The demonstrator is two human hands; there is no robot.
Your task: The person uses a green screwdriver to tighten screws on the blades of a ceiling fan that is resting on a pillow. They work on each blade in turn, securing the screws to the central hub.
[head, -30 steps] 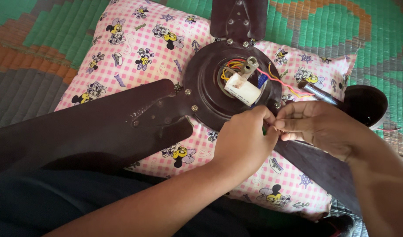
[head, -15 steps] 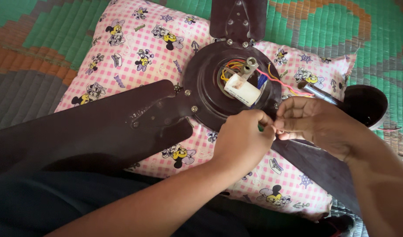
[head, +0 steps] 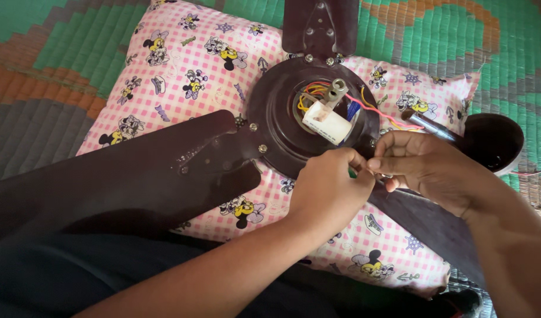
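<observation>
Head view, from left to right: a dark brown fan blade (head: 123,176) stretches across my lap from the left edge, bolted to the round motor housing (head: 282,135) of a ceiling fan that lies on a pink checked cushion (head: 182,70) printed with cartoon figures, itself resting on a green and orange woven mat (head: 58,53). At the hub's open centre sit a white capacitor (head: 326,122) and a bundle of yellow, red and blue wires (head: 317,94). Just below the hub's rim my left hand (head: 329,191) is pinched narrow, its grip closed on what seems to be a thin wire end (head: 354,172), though it is too small to be sure; a speck of green shows between the fingertips. My right hand (head: 429,168) meets it fingertip to fingertip, grip also pinched tight on the same small piece. Beyond my right hand lie a metal rod (head: 429,125) and a dark cup-shaped cover (head: 494,141).
</observation>
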